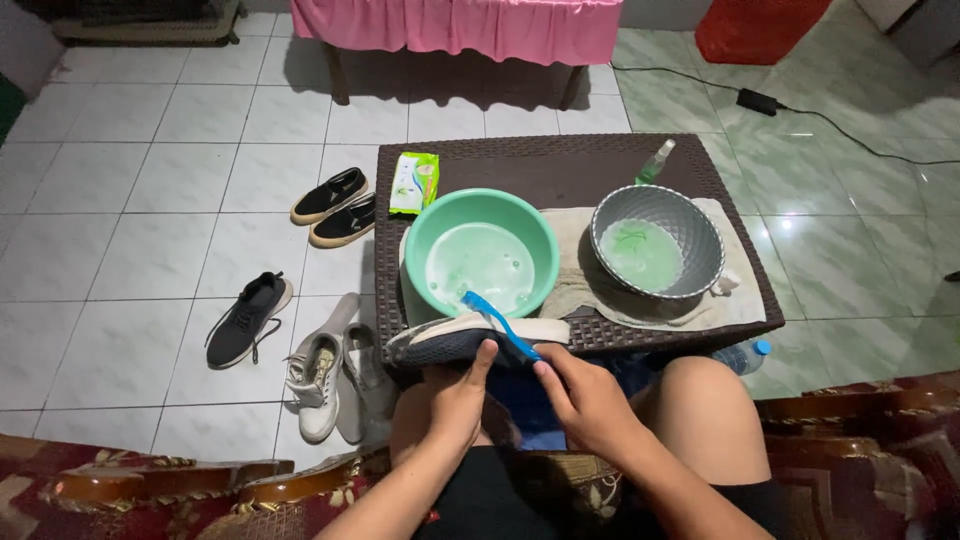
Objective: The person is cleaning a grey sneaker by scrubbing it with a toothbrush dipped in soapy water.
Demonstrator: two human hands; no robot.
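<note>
**Shoe held over the lap, brush on its sole edge**

The left hand (458,392) is closed around a dark shoe (450,342), thumb up against its side, and holds it on its side just in front of the counter (560,170), above the person's knees. The shoe's pale sole faces the counter edge. The right hand (585,397) is curled shut on the handle of a blue brush (497,320), whose head lies against the sole near the shoe's middle.

On the counter just behind the shoe stands a green basin (482,252) with soapy water. To its right, on a beige towel (575,262), sits a grey bowl (657,241) holding a little greenish liquid. A spray bottle (655,162) stands behind the bowl, and a green packet (414,183) lies at the counter's left rear corner.

On the tiled floor left of the counter lie a black-and-tan pair (335,206), a single dark sneaker (246,318) and a white pair (335,368). A plastic bottle (742,356) lies by the right knee.
</note>
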